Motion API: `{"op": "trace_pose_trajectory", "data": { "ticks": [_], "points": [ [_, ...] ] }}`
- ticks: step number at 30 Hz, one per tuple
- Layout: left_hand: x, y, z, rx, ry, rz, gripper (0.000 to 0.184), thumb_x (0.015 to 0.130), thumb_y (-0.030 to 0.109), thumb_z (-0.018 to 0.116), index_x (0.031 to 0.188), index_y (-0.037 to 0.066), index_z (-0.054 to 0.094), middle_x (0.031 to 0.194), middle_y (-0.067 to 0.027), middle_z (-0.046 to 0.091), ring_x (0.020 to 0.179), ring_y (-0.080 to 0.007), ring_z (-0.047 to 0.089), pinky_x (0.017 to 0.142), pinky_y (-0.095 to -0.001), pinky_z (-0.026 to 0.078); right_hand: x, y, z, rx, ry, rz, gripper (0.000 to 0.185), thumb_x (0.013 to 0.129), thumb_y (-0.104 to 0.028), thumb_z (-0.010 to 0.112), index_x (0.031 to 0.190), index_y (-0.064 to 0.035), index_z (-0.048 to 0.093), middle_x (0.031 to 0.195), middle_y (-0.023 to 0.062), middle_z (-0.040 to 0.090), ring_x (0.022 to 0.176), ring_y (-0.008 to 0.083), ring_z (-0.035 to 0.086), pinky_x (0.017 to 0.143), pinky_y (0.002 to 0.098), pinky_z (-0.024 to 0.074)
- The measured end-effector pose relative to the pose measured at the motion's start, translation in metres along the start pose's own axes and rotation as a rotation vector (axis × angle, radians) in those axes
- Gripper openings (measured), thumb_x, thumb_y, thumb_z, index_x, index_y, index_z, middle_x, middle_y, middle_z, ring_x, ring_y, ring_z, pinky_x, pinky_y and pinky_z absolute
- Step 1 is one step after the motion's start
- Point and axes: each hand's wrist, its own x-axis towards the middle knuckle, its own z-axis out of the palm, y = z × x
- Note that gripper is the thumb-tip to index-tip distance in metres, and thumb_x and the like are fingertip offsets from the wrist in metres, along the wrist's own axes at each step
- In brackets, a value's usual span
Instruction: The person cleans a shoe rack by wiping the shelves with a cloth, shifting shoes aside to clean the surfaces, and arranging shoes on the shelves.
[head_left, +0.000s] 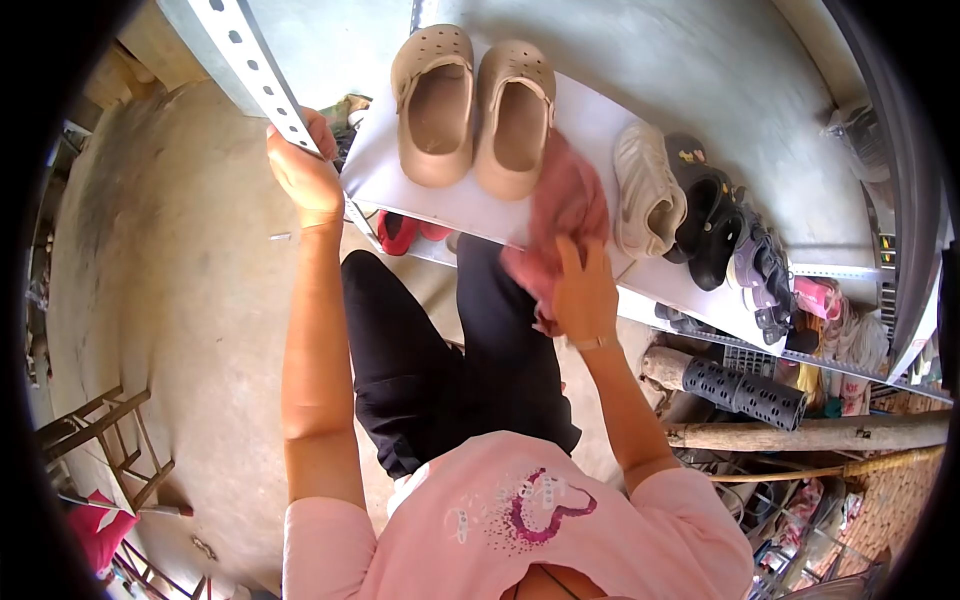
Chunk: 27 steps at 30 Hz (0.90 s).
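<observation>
My left hand (303, 170) is closed around the white perforated metal post (262, 72) of a shoe rack. In my right hand (586, 298) is a pinkish-red cloth (566, 215), slightly blurred, which lies over the front edge of the white shelf (375, 180). Just left of the cloth stand two tan clogs, the left clog (434, 105) and the right clog (516, 120), with their heels toward me. To the right of the cloth is a cream shoe (648, 190), with black clogs (705, 215) beside it.
Grey-purple shoes (760, 270) stand at the shelf's right end. Red shoes (397, 232) sit on a lower level. Right of my legs are a black perforated tube (745, 390) and a wooden pole (820, 433). A wooden chair frame (115, 445) is at the lower left.
</observation>
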Motion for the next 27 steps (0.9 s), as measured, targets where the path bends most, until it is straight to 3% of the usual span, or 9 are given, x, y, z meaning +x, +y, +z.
{"op": "trace_pose_trajectory", "data": {
  "ticks": [2,4,7,9,14,16,21,24,27],
  "points": [
    [0.000,0.002,0.001,-0.020,0.009,-0.018,0.037,0.089,0.029,0.023,0.063,0.007,0.038,0.055,0.0005,0.031,0.050,-0.0103,0.029,0.045,-0.0250,0.022,-0.022,-0.002,-0.028,0.078,-0.116,0.036,0.038,0.075,-0.011,0.055,0.112,-0.0115,0.056,0.105,0.0149,0.053,0.094,0.0328,0.055,0.077,0.0401,0.0472],
    [0.000,0.001,0.001,-0.017,0.001,-0.020,0.036,0.089,0.028,0.023,0.063,0.008,0.037,0.056,0.0004,0.031,0.050,-0.0106,0.029,0.045,-0.0256,0.023,-0.045,0.036,-0.039,0.390,-0.497,0.087,0.026,0.076,-0.015,0.055,0.100,-0.0104,0.061,0.099,0.0124,0.059,0.090,0.0321,0.058,0.076,0.0376,0.0487],
    [0.002,-0.002,-0.003,-0.036,-0.017,-0.027,0.034,0.088,0.029,0.024,0.063,0.008,0.036,0.056,0.0002,0.030,0.050,-0.0109,0.029,0.045,-0.0261,0.024,-0.042,0.041,-0.071,0.422,-0.305,0.201,0.020,0.074,-0.005,0.049,0.087,-0.0045,0.064,0.083,0.0125,0.063,0.079,0.0269,0.062,0.073,0.0338,0.0488],
    [-0.002,0.007,0.005,-0.100,0.028,-0.039,0.027,0.083,0.022,0.034,0.061,0.007,0.032,0.055,-0.0001,0.026,0.047,-0.0107,0.024,0.046,-0.0268,0.021,-0.030,0.035,-0.088,0.520,-0.221,0.234,0.022,0.074,-0.002,0.047,0.090,-0.0019,0.063,0.084,0.0112,0.062,0.078,0.0230,0.061,0.072,0.0302,0.0478],
    [0.001,0.000,0.001,-0.048,0.014,-0.025,0.030,0.085,0.025,0.029,0.061,0.008,0.034,0.054,0.0005,0.027,0.048,-0.0101,0.025,0.044,-0.0259,0.020,0.010,0.012,-0.089,0.737,-0.096,0.188,0.023,0.078,-0.001,0.048,0.097,-0.0007,0.061,0.084,0.0083,0.060,0.076,0.0162,0.058,0.071,0.0268,0.0458],
    [0.001,0.001,0.000,-0.023,-0.005,-0.020,0.034,0.088,0.028,0.024,0.062,0.009,0.035,0.054,0.0012,0.029,0.047,-0.0092,0.026,0.043,-0.0245,0.020,0.031,0.006,-0.072,0.682,0.096,0.092,0.021,0.084,-0.006,0.052,0.104,-0.0029,0.059,0.083,0.0049,0.059,0.074,0.0122,0.054,0.069,0.0256,0.0445],
    [-0.001,0.000,0.003,0.002,0.029,0.028,0.039,0.090,0.030,0.022,0.063,0.007,0.040,0.053,0.0017,0.031,0.046,-0.0090,0.028,0.042,-0.0243,0.021,0.100,0.006,-0.035,0.684,0.049,0.245,0.035,0.086,-0.021,0.060,0.116,-0.0022,0.055,0.082,0.0056,0.061,0.072,0.0111,0.053,0.068,0.0248,0.0436],
    [0.001,-0.004,0.000,0.045,0.032,0.034,0.041,0.090,0.030,0.021,0.064,0.007,0.042,0.052,0.0016,0.033,0.046,-0.0089,0.029,0.042,-0.0244,0.021,0.139,0.015,0.008,0.648,-0.123,0.372,0.053,0.084,-0.033,0.062,0.124,0.0008,0.050,0.083,0.0086,0.063,0.074,0.0138,0.057,0.071,0.0263,0.0450],
    [0.001,-0.003,0.003,0.008,0.050,0.032,0.041,0.090,0.031,0.021,0.065,0.007,0.043,0.052,0.0017,0.033,0.046,-0.0084,0.030,0.042,-0.0238,0.021,0.155,0.000,0.017,0.607,-0.233,0.276,0.069,0.079,-0.050,0.061,0.125,0.0001,0.049,0.097,0.0185,0.065,0.083,0.0271,0.063,0.080,0.0333,0.0461]
  ]
}}
